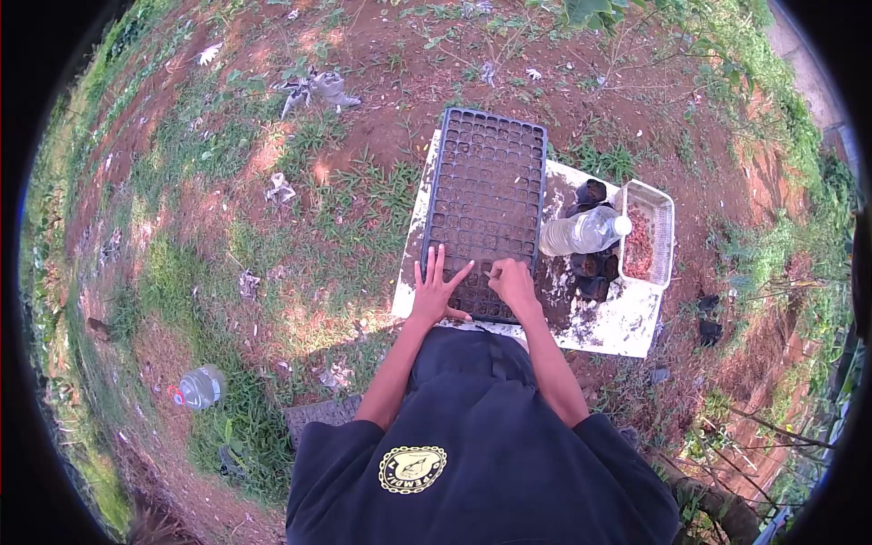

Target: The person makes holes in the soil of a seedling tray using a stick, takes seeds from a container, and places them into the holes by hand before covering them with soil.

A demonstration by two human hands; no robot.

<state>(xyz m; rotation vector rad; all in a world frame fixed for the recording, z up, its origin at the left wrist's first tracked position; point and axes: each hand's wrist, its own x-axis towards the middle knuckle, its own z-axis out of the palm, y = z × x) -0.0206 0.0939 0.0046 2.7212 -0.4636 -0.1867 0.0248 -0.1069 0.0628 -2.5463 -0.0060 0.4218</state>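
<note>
A black seedling tray (496,118) with many small soil-filled cells lies lengthwise before me. My left hand (436,292) rests on its near left part, fingers spread apart and holding nothing. Over the near right cells is my right hand (514,283), its fingers curled together and the fingertips pointing down at the soil. Whether something small is pinched in them is hidden. Under the tray lies a white board (627,329) smeared with dark soil.
Right of the tray a clear plastic bottle (579,233) lies across black soil-filled bags (592,287). A white mesh basket (668,227) holds reddish seed-like bits (639,245). Another bottle (202,387) lies on the grass at left. Crumpled plastic (322,89) litters the ground.
</note>
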